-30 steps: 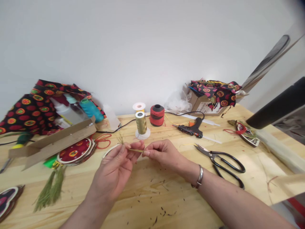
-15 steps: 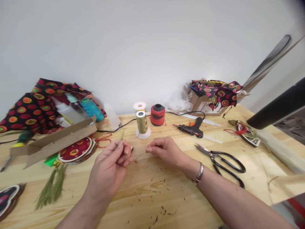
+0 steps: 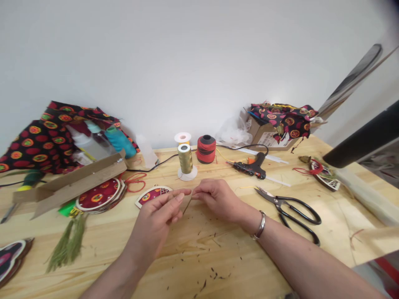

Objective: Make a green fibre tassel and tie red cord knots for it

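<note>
left hand (image 3: pixel 158 216) in front of gold spool (image 3: pixel 185 160), fingers (image 3: pixel 182 193) reaching the strand, grip I cannot tell | right hand (image 3: pixel 215 197) fingers pinched together on olive strand (image 3: pixel 187 204) | strand slants between both hands, just in front of the spool, over the counter (image 3: pixel 199 257)

1. Bright, even, diffuse light; white wall (image 3: pixel 187 62) uniformly lit.
2. Faint, soft-edged shadows on the bench (image 3: pixel 202 257) under left hand (image 3: pixel 156 220) and right hand (image 3: pixel 218 199).
3. Sharp at centre; thin strand (image 3: pixel 187 205) barely resolved.
4. Curved wide-angle distortion toward the edges; dark blur in the top right corner.
</note>
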The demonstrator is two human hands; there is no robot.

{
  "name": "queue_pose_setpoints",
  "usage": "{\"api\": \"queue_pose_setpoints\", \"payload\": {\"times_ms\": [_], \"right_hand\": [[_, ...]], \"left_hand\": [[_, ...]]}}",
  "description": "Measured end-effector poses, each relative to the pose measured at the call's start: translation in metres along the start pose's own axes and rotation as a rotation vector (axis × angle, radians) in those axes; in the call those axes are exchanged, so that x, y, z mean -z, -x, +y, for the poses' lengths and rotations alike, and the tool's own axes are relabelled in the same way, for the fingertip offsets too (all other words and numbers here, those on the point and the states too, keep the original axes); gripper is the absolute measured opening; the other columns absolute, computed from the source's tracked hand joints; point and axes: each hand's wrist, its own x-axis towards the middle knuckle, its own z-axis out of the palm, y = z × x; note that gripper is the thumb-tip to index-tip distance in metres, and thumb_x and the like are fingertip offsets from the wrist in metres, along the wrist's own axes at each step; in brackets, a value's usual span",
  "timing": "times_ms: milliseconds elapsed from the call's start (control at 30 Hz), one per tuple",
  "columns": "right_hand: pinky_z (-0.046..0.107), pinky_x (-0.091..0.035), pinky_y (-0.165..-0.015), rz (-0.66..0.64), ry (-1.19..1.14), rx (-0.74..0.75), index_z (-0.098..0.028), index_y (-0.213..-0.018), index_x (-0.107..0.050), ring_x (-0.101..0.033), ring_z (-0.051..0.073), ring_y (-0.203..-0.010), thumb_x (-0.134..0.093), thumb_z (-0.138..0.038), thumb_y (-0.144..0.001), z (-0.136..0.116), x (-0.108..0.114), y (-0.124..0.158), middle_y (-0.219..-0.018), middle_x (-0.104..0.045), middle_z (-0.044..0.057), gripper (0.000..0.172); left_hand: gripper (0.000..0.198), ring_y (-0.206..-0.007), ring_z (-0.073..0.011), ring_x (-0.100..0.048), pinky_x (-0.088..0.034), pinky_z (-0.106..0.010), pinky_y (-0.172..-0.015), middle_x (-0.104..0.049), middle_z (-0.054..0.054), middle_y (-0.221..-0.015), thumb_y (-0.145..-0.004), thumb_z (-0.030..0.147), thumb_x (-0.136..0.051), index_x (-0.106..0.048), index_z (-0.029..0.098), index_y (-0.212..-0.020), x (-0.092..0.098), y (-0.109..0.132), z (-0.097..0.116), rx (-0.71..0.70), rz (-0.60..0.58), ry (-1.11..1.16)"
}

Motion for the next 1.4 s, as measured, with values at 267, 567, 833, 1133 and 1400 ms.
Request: {"api": "queue_pose_setpoints", "payload": {"times_ms": [267,567,833,1133,1400], "right_hand": [[0.022,-0.041,-0.065,-0.033,0.094,0.096,-0.016,-0.080,-0.069,-0.053,0.012,-0.067,-0.052,-0.014,-0.084,0.001,0.000,0.001,-0.069,-0.061,0.002,0.018],[0.022,-0.041,-0.064,0.046,0.102,0.097,-0.015,-0.075,-0.068,-0.054,0.011,-0.065,-0.055,-0.017,-0.084,0.009,0.008,-0.002,-0.069,-0.062,0.002,0.016],[0.022,-0.043,-0.065,0.025,0.105,0.148,-0.016,-0.074,-0.067,-0.055,0.012,-0.067,-0.054,-0.016,-0.084,0.009,0.015,-0.004,-0.070,-0.061,0.003,0.017],[0.023,-0.044,-0.069,-0.106,0.091,0.270,-0.018,-0.081,-0.067,-0.057,0.012,-0.073,-0.048,-0.011,-0.085,0.002,0.015,-0.001,-0.080,-0.065,0.003,0.020],[0.021,-0.042,-0.064,-0.094,0.118,0.279,-0.016,-0.080,-0.067,-0.053,0.011,-0.067,-0.049,-0.013,-0.086,0.005,0.012,0.000,-0.072,-0.063,0.003,0.019]], "left_hand": [[0.014,-0.040,-0.0001,-0.029,-0.033,-0.017,-0.042,-0.065,-0.003,-0.089,-0.078,0.019,-0.060,-0.060,0.019,-0.092,-0.009,0.001,-0.001,0.042,0.036,0.160],[0.016,-0.060,-0.0082,-0.050,-0.047,-0.026,-0.063,-0.063,-0.001,-0.095,-0.078,0.016,-0.057,-0.065,0.021,-0.091,0.003,-0.005,0.008,-0.248,0.142,0.359],[0.016,-0.118,-0.0200,-0.044,-0.033,-0.028,-0.101,-0.057,0.002,-0.118,-0.077,0.017,-0.062,-0.067,0.026,-0.089,-0.011,0.011,0.013,-0.568,0.325,-0.037],[0.048,-0.103,-0.0265,-0.059,-0.044,-0.035,-0.090,-0.065,-0.008,-0.114,-0.064,0.013,-0.072,-0.064,0.025,-0.109,-0.005,0.009,-0.013,-0.222,-0.044,-0.222],[0.028,-0.077,-0.0218,-0.066,-0.047,-0.030,-0.070,-0.073,-0.003,-0.085,-0.074,0.023,-0.064,-0.068,0.027,-0.102,0.000,0.005,-0.017,-0.373,-0.007,-0.715]]}}
